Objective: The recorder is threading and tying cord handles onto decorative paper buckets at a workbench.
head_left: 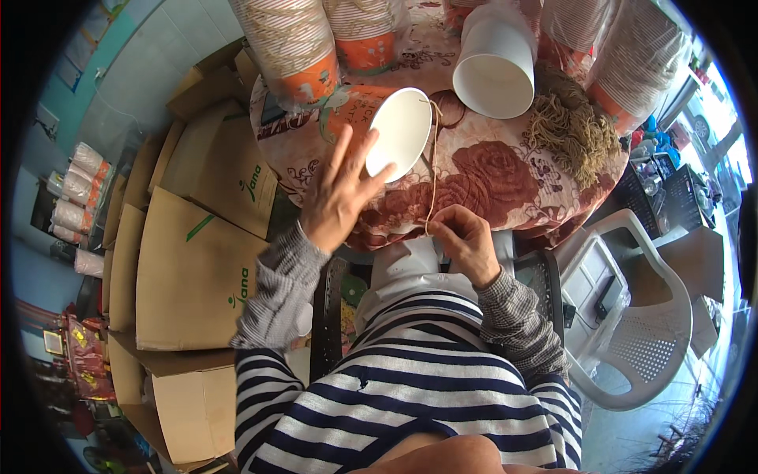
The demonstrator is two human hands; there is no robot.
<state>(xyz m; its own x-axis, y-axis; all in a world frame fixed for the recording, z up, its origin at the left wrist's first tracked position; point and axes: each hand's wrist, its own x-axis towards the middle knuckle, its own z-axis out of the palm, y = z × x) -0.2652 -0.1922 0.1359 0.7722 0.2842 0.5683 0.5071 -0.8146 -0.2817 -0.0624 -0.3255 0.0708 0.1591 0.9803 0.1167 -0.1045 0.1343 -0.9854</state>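
An orange paper cup [339,113] with a white inside lies tipped on the table, its mouth facing right and toward me. My left hand [339,193] is at the cup's near rim with fingers stretched and spread, seeming to rest against it rather than wrap around it. A thin tan cord [434,158] runs from the cup's far rim down to the table's near edge. There my right hand [466,241] pinches the cord's lower end between thumb and fingertips. Right of the cup, a white paper tub [493,83] lies on its side.
Bagged stacks of orange cups [304,71] line the far side of the flowered tablecloth [493,174]. A bundle of tan cords [572,130] lies at the right. Cardboard boxes [201,268] crowd my left; a white plastic chair [643,347] stands at my right.
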